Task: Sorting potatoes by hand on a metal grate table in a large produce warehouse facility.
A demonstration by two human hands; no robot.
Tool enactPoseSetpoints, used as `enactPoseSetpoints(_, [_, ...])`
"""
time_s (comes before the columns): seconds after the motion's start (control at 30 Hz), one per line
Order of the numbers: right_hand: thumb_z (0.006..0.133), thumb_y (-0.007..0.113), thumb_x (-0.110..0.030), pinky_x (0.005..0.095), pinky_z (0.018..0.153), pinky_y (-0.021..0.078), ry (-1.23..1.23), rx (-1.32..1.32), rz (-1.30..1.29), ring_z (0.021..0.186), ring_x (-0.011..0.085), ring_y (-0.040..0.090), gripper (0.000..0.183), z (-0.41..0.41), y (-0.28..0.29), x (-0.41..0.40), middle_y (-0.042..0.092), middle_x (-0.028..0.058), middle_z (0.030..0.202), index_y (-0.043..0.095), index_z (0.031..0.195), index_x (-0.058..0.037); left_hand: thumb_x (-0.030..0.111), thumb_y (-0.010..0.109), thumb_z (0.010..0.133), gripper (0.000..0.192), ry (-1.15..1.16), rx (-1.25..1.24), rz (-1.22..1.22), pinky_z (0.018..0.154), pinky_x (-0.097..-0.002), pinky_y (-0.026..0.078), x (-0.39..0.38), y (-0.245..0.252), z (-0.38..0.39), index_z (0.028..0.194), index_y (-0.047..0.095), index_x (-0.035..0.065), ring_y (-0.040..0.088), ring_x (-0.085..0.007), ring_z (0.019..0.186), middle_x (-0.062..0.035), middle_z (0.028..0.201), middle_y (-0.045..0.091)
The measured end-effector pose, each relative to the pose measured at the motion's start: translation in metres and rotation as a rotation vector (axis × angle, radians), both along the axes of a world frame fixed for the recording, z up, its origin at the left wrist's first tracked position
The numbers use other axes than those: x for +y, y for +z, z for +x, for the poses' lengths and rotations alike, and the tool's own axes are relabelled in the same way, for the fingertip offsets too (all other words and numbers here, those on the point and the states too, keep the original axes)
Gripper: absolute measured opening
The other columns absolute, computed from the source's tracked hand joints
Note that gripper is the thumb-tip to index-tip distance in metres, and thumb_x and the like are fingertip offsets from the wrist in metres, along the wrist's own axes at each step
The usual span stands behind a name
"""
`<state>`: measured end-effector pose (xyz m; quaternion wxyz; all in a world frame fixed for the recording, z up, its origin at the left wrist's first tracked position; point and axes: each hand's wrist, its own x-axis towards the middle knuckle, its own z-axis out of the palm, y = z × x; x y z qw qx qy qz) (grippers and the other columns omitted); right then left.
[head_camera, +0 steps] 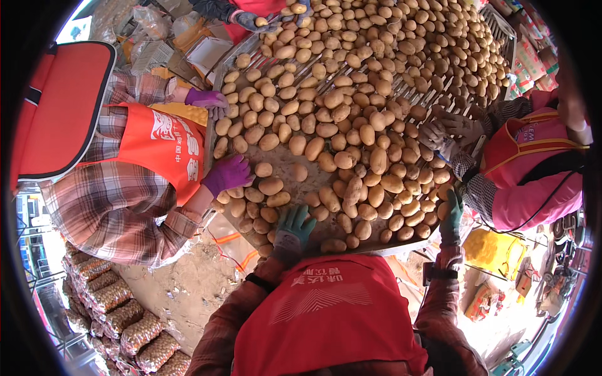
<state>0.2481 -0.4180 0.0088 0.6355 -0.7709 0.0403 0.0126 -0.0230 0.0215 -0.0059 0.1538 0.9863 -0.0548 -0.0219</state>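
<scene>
My left hand (295, 225), in a green and grey glove, rests at the near edge of a slatted metal sorting table (301, 155). Its fingers are spread, next to several loose potatoes (269, 215). At the table's right corner my right hand (452, 214), also in a green glove, lies against a potato (443, 211). Its palm side is hidden, so whether it grips that potato does not show. Between my hands, brown potatoes (376, 195) lie in a loose layer on the table.
At the left, a co-worker's purple-gloved hands (229, 175) touch the table edge. Another co-worker's grey-gloved hands (439, 136) work at the right. A third person's gloved hand (254, 21) holds a potato at the far side. Filled potato sacks (141, 331) lie on the ground.
</scene>
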Motion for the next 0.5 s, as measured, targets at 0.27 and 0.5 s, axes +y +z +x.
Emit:
enactPoseSetpoints(0.27, [0.100, 0.070, -0.033, 0.0358, 0.083, 0.0588, -0.611, 0.114, -0.003, 0.111, 0.0252, 0.067, 0.056, -0.082, -0.044, -0.103, 0.067, 0.0145, 0.128, 0.058, 0.146, -0.0029, 0.023, 0.058, 0.099, 0.031, -0.108, -0.174, 0.046, 0.107, -0.0497, 0.047, -0.032, 0.051, 0.048, 0.126, 0.067, 0.0107, 0.058, -0.0359, 0.126, -0.0156, 0.131, 0.062])
enactPoseSetpoints(0.5, [0.096, 0.068, -0.014, 0.0423, 0.076, 0.0565, -0.086, -0.313, -0.571, 0.083, 0.0300, 0.074, 0.013, -0.050, 0.030, 0.029, 0.074, 0.0137, 0.088, 0.074, 0.098, -0.0034, 0.025, 0.057, 0.102, 0.029, -0.238, -0.106, -0.103, 0.096, -0.0489, 0.053, -0.034, 0.026, 0.046, 0.124, 0.065, 0.0074, 0.064, -0.0326, 0.118, -0.0132, 0.119, 0.068])
